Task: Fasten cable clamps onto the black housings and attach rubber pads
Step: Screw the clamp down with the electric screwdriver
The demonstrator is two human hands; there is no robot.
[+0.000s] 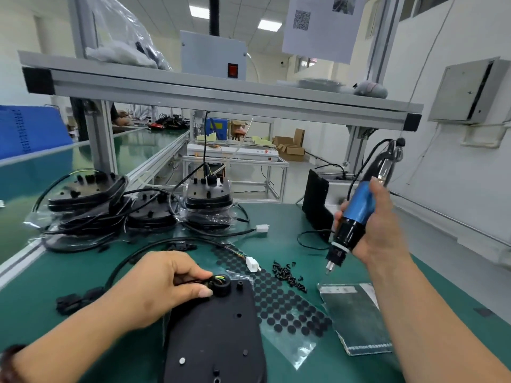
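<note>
While the left hand (163, 283) pinches the cable clamp (219, 284) at the far end of the black housing (218, 335) on the tabletop's (276, 219) near edge, the right hand (373, 225) is wrapped around a blue electric screwdriver (351, 225), tip hovering over the mat. Rubber pad sheet (279, 302) lies just right of the housing, loose screws (289, 275) beyond it. Foil bag (356, 319) print and hanging QR sheet (320, 26) unreadable.

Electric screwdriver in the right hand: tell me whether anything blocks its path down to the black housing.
Nothing visible blocks it. The electric screwdriver hangs in the right hand above the pile of screws, right of the black housing. The left hand pinches the cable at the housing's far end, near the clamp spot.
</note>
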